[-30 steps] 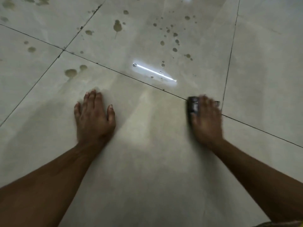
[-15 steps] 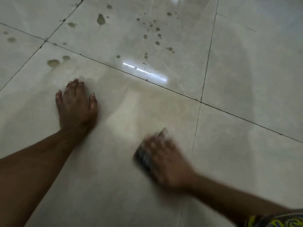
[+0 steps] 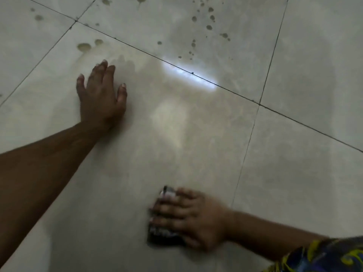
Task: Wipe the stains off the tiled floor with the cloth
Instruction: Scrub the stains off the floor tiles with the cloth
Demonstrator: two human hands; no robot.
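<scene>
Head camera looks steeply down, close over the tiled floor [image 3: 196, 154].

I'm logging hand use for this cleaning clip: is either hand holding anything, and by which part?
The right hand presses a dark cloth to the tiled floor, fingers spread across its top. The left hand holds nothing, flat on the tile.
</scene>
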